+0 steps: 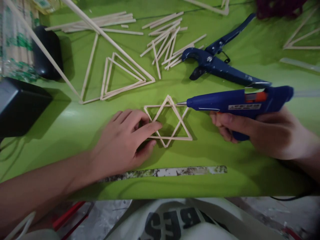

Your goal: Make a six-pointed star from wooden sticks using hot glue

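Note:
A six-pointed star (178, 138) of thin wooden sticks, two overlapping triangles, lies on the green table. My left hand (122, 140) grips its left side, thumb and forefinger at the lower left corner, which they partly hide. In my right hand (270, 133) is a blue hot glue gun (220, 101), held level by its handle. Its metal nozzle points left and reaches the star's sticks just below the top point. Whether the tip touches the wood I cannot tell.
Behind the star lie stick triangles (125, 92), loose sticks (160, 50) and a dark blue pipe cutter (217, 66). A black box (22, 106) and packaged sticks (17, 43) stand left. A stained flat strip (175, 171) lies near the table's front edge.

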`<state>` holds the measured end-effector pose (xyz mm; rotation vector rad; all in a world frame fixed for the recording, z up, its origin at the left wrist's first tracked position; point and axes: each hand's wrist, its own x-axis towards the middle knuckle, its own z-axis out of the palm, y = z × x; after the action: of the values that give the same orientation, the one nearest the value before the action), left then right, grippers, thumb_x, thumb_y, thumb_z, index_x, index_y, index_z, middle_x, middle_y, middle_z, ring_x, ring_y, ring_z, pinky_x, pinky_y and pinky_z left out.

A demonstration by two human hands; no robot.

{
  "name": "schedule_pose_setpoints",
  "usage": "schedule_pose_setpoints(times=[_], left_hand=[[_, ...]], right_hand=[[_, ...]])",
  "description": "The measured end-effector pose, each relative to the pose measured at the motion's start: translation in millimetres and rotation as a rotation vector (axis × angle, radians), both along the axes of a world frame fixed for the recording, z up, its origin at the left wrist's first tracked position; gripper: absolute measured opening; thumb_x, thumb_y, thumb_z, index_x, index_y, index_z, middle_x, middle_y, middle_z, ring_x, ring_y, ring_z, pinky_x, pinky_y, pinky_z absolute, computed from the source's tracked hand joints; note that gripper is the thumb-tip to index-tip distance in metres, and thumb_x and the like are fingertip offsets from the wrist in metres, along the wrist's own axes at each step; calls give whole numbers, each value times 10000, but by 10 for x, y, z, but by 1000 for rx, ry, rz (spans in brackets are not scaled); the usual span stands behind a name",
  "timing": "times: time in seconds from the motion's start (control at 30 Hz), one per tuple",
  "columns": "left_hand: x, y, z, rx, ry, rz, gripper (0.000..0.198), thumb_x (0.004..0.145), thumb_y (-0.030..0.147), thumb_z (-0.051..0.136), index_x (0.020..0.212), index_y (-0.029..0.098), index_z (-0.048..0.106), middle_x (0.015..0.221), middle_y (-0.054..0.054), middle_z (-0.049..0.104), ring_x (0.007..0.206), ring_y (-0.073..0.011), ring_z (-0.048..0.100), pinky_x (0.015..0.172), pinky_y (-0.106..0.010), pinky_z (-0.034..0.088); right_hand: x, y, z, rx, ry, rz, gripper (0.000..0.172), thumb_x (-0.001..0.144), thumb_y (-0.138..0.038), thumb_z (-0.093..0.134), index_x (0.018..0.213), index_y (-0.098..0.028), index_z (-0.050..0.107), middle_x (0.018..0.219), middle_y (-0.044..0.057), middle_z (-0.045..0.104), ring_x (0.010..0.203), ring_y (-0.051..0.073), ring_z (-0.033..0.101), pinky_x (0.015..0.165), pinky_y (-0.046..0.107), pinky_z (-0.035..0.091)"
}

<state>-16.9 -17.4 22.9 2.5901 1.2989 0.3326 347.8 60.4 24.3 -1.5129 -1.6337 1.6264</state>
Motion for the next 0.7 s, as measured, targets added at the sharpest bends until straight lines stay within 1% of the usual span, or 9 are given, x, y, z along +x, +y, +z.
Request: schedule_pose_setpoints(times=[0.1, 0.23, 0.33, 0.43, 0.53, 0.7], left_hand=[[-1, 0, 1, -1, 7, 2, 368, 1094, 267, 659, 1424, 198, 809, 1194, -165, 771, 1065, -339, 743, 875, -526, 651], [0, -3, 4, -4, 16, 6, 377, 1098, 276, 660, 1442, 215, 802, 1197, -159, 771, 1078, -340, 744, 895, -527, 649], [-2, -2, -1, 1, 11, 6, 373, 1100, 273, 659, 1436, 205, 805, 1199, -162, 772, 1073, -339, 745, 890, -520, 644], [-7, 1, -10, 10, 4, -3, 363, 1107, 272, 657, 1427, 188, 807, 1199, -166, 773, 1066, -339, 744, 880, -518, 641], [-14, 4, -17, 13, -5, -14, 359, 1115, 268, 654, 1422, 169, 811, 1201, -175, 772, 1062, -347, 741, 880, -532, 641], [-12, 3, -27, 18, -25, -10, 349, 1105, 269, 671, 1403, 172, 825, 1204, -175, 771, 1051, -345, 741, 876, -522, 633]], right_hand=[[17, 5, -9, -8, -81, 48, 617, 943, -845, 905, 838, -241, 843, 721, 81, 766, 566, 233, 686, 523, 404, 558], [-26, -5, 6, 17, -62, 35, 691, 907, -919, 884, 800, -240, 821, 769, 92, 780, 599, 230, 689, 530, 407, 557], [-74, -30, 22, 46, -23, 5, 705, 881, -934, 895, 789, -240, 809, 774, 95, 782, 605, 227, 692, 511, 396, 545], [-86, -50, 21, 61, -4, -10, 701, 878, -930, 903, 813, -238, 815, 828, 95, 801, 615, 217, 699, 516, 383, 548], [-80, -48, 6, 61, -25, -7, 713, 862, -942, 907, 841, -234, 826, 849, 95, 802, 627, 216, 707, 517, 374, 552], [-105, -26, 1, 47, -88, 16, 776, 849, -996, 867, 771, -228, 796, 879, 128, 820, 662, 232, 732, 512, 366, 571]])
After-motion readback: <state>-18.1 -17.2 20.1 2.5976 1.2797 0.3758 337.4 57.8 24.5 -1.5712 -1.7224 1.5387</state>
